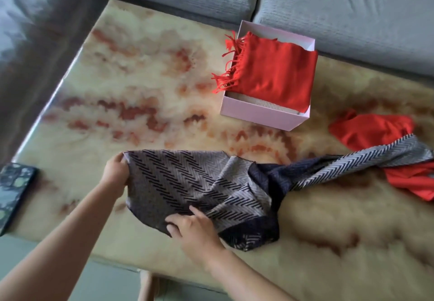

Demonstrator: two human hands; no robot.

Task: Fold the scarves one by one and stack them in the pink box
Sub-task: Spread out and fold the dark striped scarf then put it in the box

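Note:
A grey and navy herringbone scarf [187, 181] lies spread across the table's near middle, its far end trailing right over a loose red scarf [375, 131]. My left hand [116, 171] grips the patterned scarf's left edge. My right hand [192, 228] pinches its near edge, index finger lying on the cloth. The pink box [258, 113] stands beyond, at the table's back right. Inside it lies a folded red fringed scarf [272, 73], its fringe hanging over the left wall, on top of something cream.
The marble-patterned table [141, 89] has its left edge running diagonally. A dark phone [14, 190] lies at the near left edge. A grey sofa [328, 7] wraps around the back and left side.

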